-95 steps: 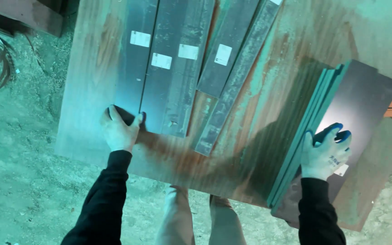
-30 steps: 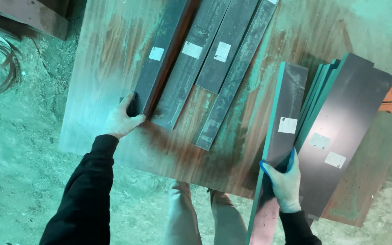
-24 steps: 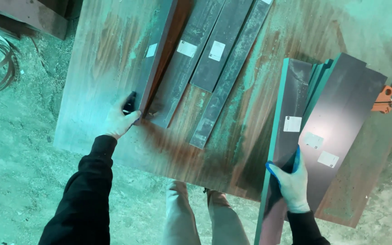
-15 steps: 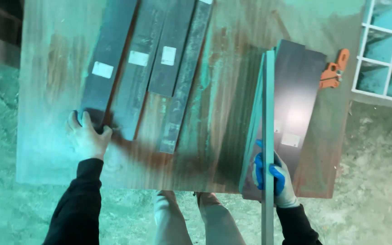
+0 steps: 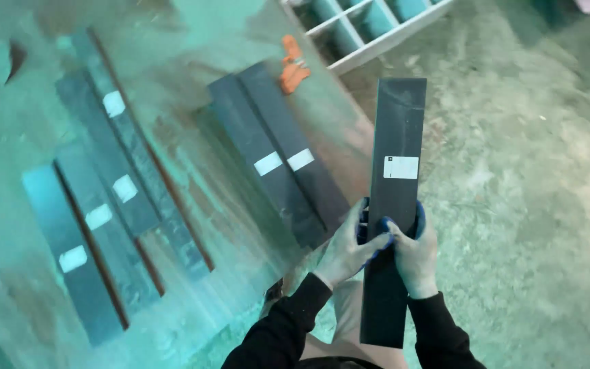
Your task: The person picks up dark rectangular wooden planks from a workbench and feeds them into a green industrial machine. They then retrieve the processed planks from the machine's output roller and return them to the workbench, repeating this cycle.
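Both my hands grip one long dark board [image 5: 396, 130] with a white label, held out in front of me over the floor, off the right side of the work surface. My left hand [image 5: 349, 247] clasps its left edge, and my right hand [image 5: 411, 251], in a blue-palmed glove, wraps its right edge. A stack of dark boards [image 5: 274, 154] with white labels lies on the surface just left of my hands. Several narrower dark boards [image 5: 114, 188] lie side by side further left.
The boards rest on a big worn reddish sheet [image 5: 192, 89]. An orange clamp [image 5: 292, 67] lies at its far edge. A white grid frame [image 5: 370, 27] stands beyond. Dusty concrete floor [image 5: 527, 205] spreads to the right.
My left hand let go of the leftmost narrow board and joined my right hand on the board from the stack. That board came off the sheet, and my view swung right.
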